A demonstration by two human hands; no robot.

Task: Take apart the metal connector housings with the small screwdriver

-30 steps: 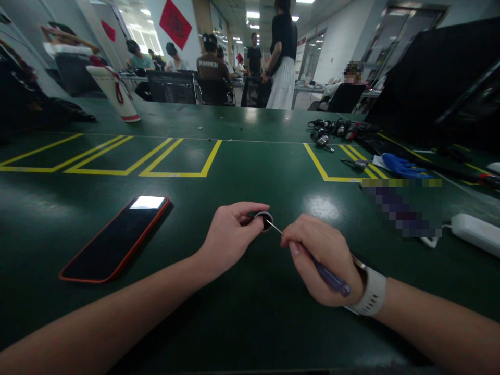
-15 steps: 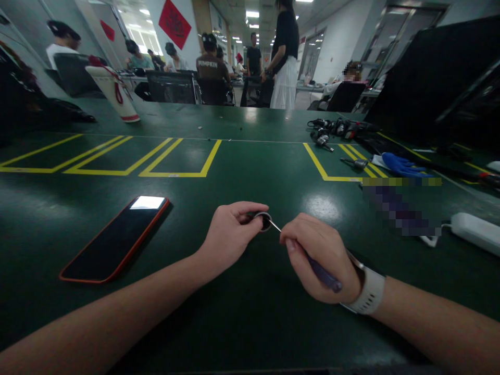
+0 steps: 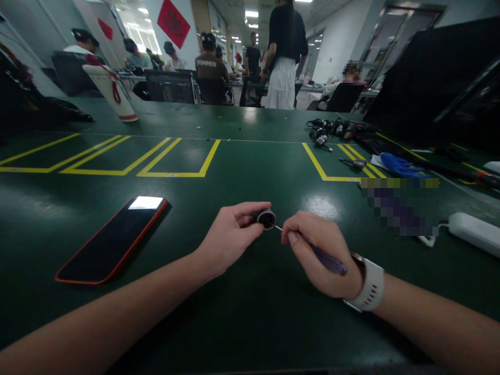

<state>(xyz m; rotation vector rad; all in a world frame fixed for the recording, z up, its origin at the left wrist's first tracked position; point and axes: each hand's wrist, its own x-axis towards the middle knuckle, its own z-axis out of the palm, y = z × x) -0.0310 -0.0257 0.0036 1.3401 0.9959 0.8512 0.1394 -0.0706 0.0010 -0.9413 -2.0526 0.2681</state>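
Between the thumb and fingers of my left hand (image 3: 230, 232) is a small round metal part (image 3: 266, 219), its dark hollow end turned toward me and to the right. My right hand (image 3: 322, 252) is closed around a screwdriver (image 3: 330, 260) with a translucent purple handle. The thin shaft of the screwdriver reaches the open end of the round part; its tip is too small to make out there. Both hands are above the middle of the green table (image 3: 234, 323). What the inside of the round part holds is too dark to tell.
A phone in a red case (image 3: 113, 239) lies at the left. On the right are a white power strip (image 3: 474, 232), a blue glove (image 3: 404, 165) and several dark metal parts (image 3: 332, 128). A white cup-like container (image 3: 113, 91) stands at the back left. Yellow tape (image 3: 171, 175) marks the table.
The round part has turned so its hollow end faces me more. The screwdriver's handle end has risen slightly, and my right hand has shifted with it. Someone standing behind has turned.
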